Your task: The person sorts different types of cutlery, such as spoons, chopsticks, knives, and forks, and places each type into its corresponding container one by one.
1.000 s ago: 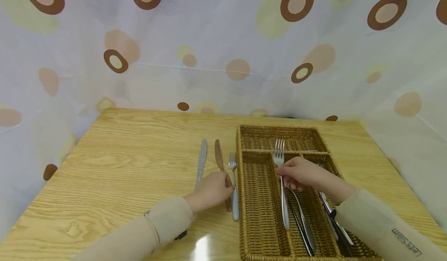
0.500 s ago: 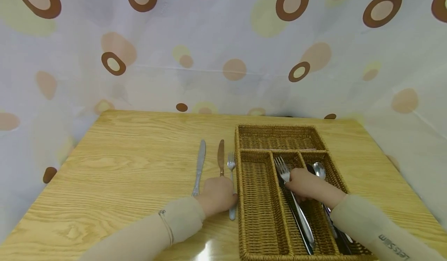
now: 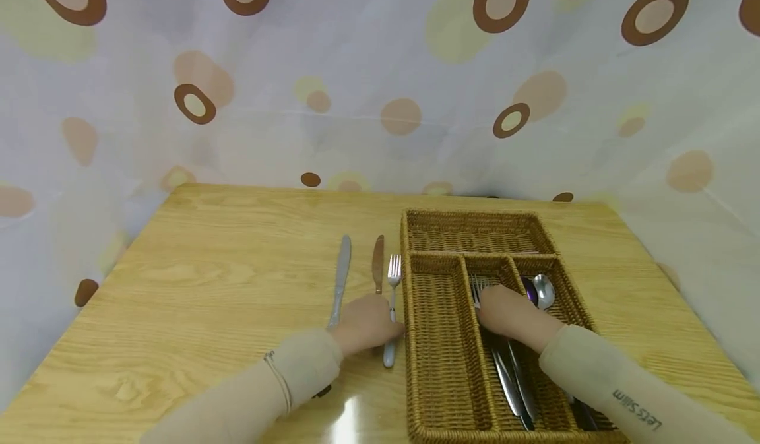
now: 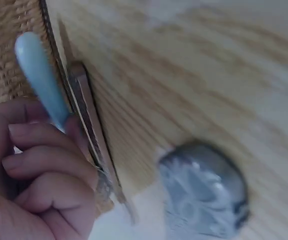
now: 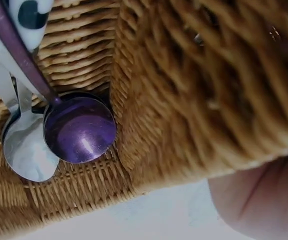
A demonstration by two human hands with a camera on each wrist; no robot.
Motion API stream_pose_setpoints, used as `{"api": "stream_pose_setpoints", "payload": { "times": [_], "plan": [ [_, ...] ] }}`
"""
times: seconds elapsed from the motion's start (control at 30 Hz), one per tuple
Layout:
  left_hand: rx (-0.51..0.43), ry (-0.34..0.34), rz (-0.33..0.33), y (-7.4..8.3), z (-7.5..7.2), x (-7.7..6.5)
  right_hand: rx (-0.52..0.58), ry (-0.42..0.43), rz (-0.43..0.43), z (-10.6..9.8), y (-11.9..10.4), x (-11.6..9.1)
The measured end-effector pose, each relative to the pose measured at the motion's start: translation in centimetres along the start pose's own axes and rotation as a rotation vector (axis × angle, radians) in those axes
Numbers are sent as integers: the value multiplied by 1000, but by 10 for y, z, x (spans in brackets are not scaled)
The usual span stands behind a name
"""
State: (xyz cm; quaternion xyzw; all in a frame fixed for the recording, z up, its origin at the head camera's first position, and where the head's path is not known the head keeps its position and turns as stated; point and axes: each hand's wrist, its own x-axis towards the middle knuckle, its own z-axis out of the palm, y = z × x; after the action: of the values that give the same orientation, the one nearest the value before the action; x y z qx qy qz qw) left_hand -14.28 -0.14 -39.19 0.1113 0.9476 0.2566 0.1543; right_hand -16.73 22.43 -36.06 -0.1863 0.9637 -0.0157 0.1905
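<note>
On the table left of the wicker tray (image 3: 436, 439), my left hand (image 3: 365, 325) pinches a fork (image 3: 394, 272) with a pale blue handle (image 4: 36, 70). A copper-coloured knife (image 3: 378, 259) lies partly under that hand, and a silver knife (image 3: 341, 272) lies to its left. My right hand (image 3: 512, 311) reaches down into the tray's middle compartment, over a silver fork whose tines (image 3: 477, 285) show beyond the fingers. Below the hand, several cutlery handles (image 3: 513, 384) extend toward the near end. Its fingertips are hidden, so their grip is unclear; the right wrist view shows mostly wicker.
In the right compartment lie a purple spoon (image 5: 79, 131) and a silver spoon (image 5: 31, 150), among other cutlery. Wicker dividers (image 3: 477, 365) stand between the compartments. A patterned curtain (image 3: 356, 147) hangs behind the table (image 3: 237, 266).
My right hand has lowered the silver fork from above the tray into the middle compartment. My left hand has shifted from the copper knife to the blue-handled fork, whose handle now slants slightly left.
</note>
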Motion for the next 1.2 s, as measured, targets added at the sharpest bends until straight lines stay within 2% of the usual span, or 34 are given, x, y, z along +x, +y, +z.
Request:
{"api": "stream_pose_setpoints", "payload": {
  "times": [0.1, 0.2, 0.4, 0.6, 0.73, 0.9, 1.2],
  "plan": [
    [-132, -1, -3, -4, -4, 2, 95, 67, 39, -3, 4, 3],
    [-231, -10, -22, -8, -7, 2, 170, 87, 77, -9, 8, 4],
    [-408, -14, -72, -13, -9, 2, 218, 143, 71, -21, 14, 1],
    [-540, -3, -111, -13, -16, -2, 261, 127, 72, -30, 16, -4],
    [-568, 22, -119, -11, -23, -5, 292, 123, 62, -34, 15, -4],
    [-531, 45, -106, -6, -31, -10, 313, 133, 25, -36, 12, -3],
    [-514, 71, -62, 1, -43, -20, 325, 117, 24, -39, 12, -1]
  ]
}}
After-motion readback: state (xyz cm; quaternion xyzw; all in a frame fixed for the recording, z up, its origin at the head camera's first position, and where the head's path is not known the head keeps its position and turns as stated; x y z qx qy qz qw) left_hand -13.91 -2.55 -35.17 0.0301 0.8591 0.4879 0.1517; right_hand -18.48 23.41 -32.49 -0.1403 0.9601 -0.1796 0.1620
